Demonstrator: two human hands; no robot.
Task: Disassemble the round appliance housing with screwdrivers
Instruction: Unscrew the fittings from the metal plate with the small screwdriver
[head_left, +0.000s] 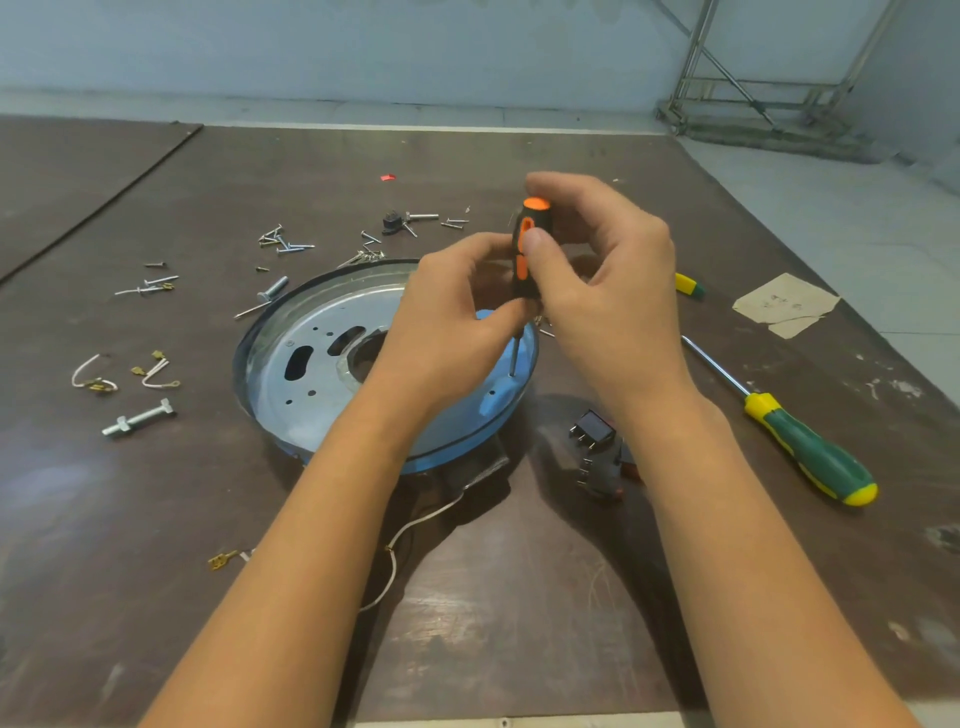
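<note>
Nearest the viewer, short of the grip, a white wire is seen trailing across the dark table from under the round housing. A loose brass terminal lies to the wire's left. Black switch parts are found just right of the housing's near edge, partly hidden by the right forearm.

The housing is a shallow, blue-rimmed dish laid flat on the table. A galvanised metal plate with slots, small holes and a central opening is seated inside it. The shaft tip of the orange-and-black screwdriver is set down inside the dish, on its right-hand part. The housing is thus placed directly beneath the grip and spreads away to the left of it.

The screwdriver is held upright by both hands. Its lower handle is pinched by the curled fingers of the left hand, and its upper handle is clasped between the thumb and bent fingers of the right hand.

To the right of the grip, a green-and-yellow screwdriver is laid flat, well apart from the housing. A paper scrap lies further right. To the left of the grip, a bolt and short wires are spread out. Beyond the grip, loose screws and a red scrap are scattered.
</note>
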